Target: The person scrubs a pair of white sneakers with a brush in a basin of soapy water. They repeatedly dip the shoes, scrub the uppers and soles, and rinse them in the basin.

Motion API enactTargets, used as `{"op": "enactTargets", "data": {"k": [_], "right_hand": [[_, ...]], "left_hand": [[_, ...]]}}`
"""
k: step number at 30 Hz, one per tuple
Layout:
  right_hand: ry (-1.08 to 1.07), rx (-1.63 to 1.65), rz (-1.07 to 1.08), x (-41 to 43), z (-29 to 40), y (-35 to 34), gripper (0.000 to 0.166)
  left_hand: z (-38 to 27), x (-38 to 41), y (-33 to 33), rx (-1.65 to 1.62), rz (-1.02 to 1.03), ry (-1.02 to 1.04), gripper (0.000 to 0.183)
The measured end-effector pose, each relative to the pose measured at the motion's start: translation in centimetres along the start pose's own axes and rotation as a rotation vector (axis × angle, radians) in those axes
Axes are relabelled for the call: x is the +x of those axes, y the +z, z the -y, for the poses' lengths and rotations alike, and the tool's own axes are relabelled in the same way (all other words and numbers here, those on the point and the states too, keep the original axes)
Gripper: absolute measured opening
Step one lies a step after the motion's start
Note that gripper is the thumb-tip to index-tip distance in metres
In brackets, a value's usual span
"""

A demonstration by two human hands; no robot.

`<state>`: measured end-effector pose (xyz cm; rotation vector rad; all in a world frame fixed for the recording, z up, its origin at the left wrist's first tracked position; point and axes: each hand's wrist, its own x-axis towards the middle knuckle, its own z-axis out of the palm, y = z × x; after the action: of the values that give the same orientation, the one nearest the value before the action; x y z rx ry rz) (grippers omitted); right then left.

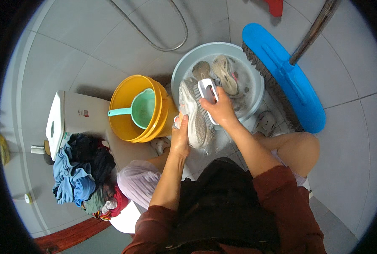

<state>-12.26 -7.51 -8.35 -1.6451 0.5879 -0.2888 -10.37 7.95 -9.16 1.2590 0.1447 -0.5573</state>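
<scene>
A pale sneaker [193, 117] is gripped in my left hand [180, 136], tilted at the near rim of a light blue basin [188, 62]. My right hand [221, 109] holds a white scrub brush [206, 87] by its handle, and the grey bristles press along the shoe's sole side. Sudsy water fills the basin. Another light sneaker [225, 74] lies in it, with a brownish shoe part [202, 70] beside it, partly under water. Whether that part belongs to a separate shoe cannot be told.
Left of the basin stand nested yellow buckets [164, 111] holding a mint-green dipper [143, 109]. A toilet [93, 111] carries a heap of clothes [77, 177]. To the right leans a blue broom [290, 79]. A metal shower hose [150, 44] hangs against the tiled wall.
</scene>
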Motion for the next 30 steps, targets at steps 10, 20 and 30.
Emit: {"op": "enactTargets", "data": {"k": [10,20,30], "right_hand": [[-0.129,-0.112,0.032,1.4,0.4,1.0,0.048],[0.495,1.187,0.591,3.2,-2.0,-4.4,0.033],[0.454,1.323,0.584,-0.3,-3.7,-5.3,0.032]], "left_hand": [[0.1,-0.8,-3.3,-0.182,0.092,-0.210,0.046],[-4.0,-3.2,-4.8,1.630,0.485,0.564,0.049],[-5.6,-6.0,-4.9,-0.478,0.245,-0.042,0.059]]}}
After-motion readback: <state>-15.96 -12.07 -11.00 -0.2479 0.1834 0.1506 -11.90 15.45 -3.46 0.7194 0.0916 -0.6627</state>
